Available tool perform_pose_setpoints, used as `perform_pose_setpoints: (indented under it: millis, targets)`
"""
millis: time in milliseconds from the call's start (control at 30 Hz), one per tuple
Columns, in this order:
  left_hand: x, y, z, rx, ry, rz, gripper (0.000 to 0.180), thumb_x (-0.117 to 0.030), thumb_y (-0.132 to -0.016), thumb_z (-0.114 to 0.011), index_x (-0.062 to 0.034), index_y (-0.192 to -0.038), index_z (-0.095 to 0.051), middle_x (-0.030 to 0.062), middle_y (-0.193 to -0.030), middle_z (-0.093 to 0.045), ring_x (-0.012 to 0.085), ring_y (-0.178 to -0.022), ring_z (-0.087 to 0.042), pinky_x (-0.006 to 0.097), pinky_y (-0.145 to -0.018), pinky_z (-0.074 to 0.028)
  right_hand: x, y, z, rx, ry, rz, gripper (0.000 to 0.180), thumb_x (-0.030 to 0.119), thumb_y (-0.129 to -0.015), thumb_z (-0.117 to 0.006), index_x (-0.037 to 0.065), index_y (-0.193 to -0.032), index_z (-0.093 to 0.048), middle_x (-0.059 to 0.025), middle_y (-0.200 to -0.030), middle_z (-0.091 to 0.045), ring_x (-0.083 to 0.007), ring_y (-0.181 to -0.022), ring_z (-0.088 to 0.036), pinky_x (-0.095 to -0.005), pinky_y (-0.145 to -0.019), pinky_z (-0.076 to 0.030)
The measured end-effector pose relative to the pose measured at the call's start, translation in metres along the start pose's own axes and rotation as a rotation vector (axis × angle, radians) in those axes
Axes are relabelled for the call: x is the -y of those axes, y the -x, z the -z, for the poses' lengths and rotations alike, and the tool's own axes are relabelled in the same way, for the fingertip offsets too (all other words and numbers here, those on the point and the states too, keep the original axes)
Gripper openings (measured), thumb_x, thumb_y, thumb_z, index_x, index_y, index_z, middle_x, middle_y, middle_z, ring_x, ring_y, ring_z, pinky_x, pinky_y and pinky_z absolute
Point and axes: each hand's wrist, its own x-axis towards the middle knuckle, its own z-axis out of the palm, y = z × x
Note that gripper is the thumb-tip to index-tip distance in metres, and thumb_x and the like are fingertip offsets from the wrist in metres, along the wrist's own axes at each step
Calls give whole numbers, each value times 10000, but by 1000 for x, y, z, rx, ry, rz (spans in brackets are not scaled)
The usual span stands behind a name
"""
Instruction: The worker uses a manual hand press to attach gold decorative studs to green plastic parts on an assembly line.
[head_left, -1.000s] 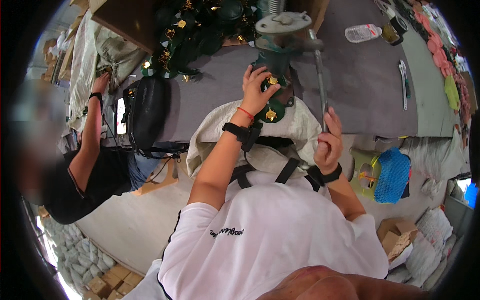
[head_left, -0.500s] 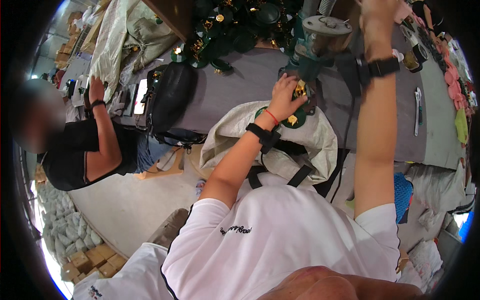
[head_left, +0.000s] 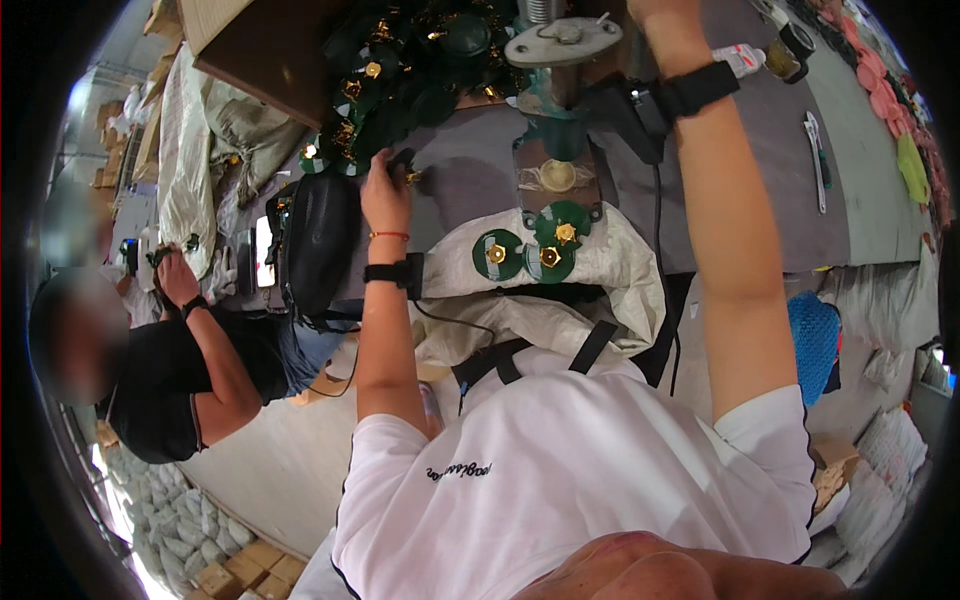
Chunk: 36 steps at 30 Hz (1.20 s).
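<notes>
Lying on the sack are three discs; green, gold-centred.

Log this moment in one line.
Left hand: holding dark piece near green pile | right hand: mostly out of frame | green discs: on sack

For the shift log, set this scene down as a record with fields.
Left hand: at a dark piece beside the pile; grip unclear
Right hand: partly cut off by the top edge; grip not visible
Press: on the grey table, between the two hands in the picture
Sack: pale, with three green discs on it
Pile: green and gold pieces, cardboard box to its left
Table's right: bottle and wrench
</notes>
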Motion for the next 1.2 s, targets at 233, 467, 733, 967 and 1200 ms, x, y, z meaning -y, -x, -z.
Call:
perform_pose_setpoints:
  millis: [233,467,733,967,1200]
  targets:
    - [-112,24,-31,326,1370,369,269,-50,-930,-540,0,-1183,-618,89,-1207,-610,153,-1068,-570,273,-921,-442,-5,-1,-7,-7,-11,126,305,300,-976,-565,22,-856,-602,19,-664,-496,-80,-606,-449,-256,-552,-369]
    - [-170,30,-38,118,767,-121,404,-171,-827,-696,47,-1155,-608,245,-1303,-529,376,-1224,-489,404,-1017,-402,19,3,6,-24,160,103,302,304,-977,-558,18,-891,-600,7,-668,-518,-97,-604,-475,-264,-560,-385]
    - [-159,32,-54,31,788,-167,384,-185,-826,-707,30,-1112,-566,200,-1153,-590,384,-1091,-544,422,-955,-424,96,136,96,220,-95,-46,325,338,-996,-451,50,-854,-498,-108,-748,-580,-211,-639,-556,-375,-733,-501]
    - [-167,27,-45,78,833,-247,494,-216,-788,-735,31,-1174,-551,242,-1258,-545,400,-1220,-476,442,-1030,-378,60,263,173,474,542,205,229,247,-995,-422,58,-889,-497,-156,-1076,-652,-388,-1163,-580,-520,-974,-431]
    - [-162,12,-43,210,786,-205,371,-244,-772,-734,-17,-1038,-608,186,-1170,-592,381,-1099,-530,429,-953,-417,93,111,76,117,0,78,213,158,-993,-422,33,-867,-540,-140,-827,-650,-268,-726,-656,-325,-704,-523]
